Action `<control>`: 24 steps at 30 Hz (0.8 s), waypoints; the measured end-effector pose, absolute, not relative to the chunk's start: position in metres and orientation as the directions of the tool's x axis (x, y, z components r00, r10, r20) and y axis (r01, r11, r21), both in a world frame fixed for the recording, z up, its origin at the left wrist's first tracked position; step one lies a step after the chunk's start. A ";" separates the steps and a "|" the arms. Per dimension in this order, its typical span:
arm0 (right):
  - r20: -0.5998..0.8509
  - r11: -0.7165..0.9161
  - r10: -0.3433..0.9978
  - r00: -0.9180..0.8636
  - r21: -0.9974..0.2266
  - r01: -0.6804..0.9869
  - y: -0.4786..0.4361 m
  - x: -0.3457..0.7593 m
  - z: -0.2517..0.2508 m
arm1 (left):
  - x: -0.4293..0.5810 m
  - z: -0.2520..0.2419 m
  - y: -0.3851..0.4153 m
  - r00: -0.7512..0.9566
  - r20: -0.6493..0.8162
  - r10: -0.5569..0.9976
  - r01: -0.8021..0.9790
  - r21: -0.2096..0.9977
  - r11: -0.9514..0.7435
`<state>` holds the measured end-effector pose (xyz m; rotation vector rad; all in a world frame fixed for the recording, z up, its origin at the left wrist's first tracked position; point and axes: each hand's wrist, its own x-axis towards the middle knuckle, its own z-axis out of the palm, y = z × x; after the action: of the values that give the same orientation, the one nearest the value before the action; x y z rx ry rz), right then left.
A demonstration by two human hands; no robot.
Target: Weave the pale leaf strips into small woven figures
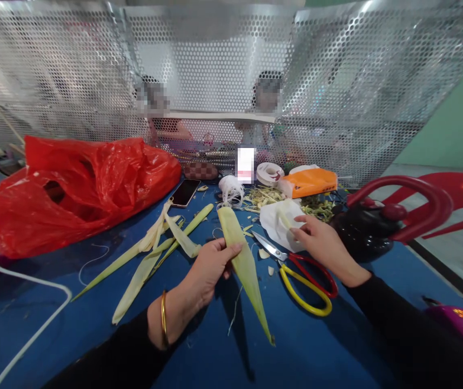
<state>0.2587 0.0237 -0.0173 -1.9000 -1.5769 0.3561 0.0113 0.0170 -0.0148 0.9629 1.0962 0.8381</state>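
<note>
A long pale-green corn husk (242, 259) is pinched between the thumb and fingers of my left hand (210, 265), its tip pointing down toward me. My right hand (316, 237) reaches over a white paper (269, 229), thumb and fingertips closed on a narrow pale husk strip (283, 217). Between the hands lie open scissors (282, 256) with one red and one yellow handle. Several more husks (144, 270) lie crossed on the blue table to the left of my left hand. A ball of white string (232, 190) sits just beyond the held husk.
A red plastic bag (113, 178) fills the left, beside a phone (185, 193). At the back are a ribbon spool (270, 173), an orange packet (312, 182) and dried plant bits (263, 198). A black kettle (367, 232) stands right. Behind runs a perforated metal screen (215, 70).
</note>
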 end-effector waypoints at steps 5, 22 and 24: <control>0.196 -0.097 0.960 0.198 -0.429 0.898 0.018 0.259 -0.019 | 0.013 -0.010 0.012 0.319 -0.340 0.885 -0.036 0.928 0.370; -0.127 -0.128 0.988 -0.086 -0.992 -0.006 -0.026 0.182 -0.008 | 0.018 -0.006 -0.005 0.476 -0.327 0.816 -0.070 0.911 0.407; -0.163 -0.163 0.976 -0.142 -0.987 0.018 -0.028 0.181 -0.006 | 0.018 -0.006 -0.004 0.421 -0.330 0.845 -0.117 0.904 0.411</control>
<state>0.1811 -0.0275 -0.0063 -1.2635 -1.2373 1.4353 0.0183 -0.0039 -0.0061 0.9475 0.9347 0.7319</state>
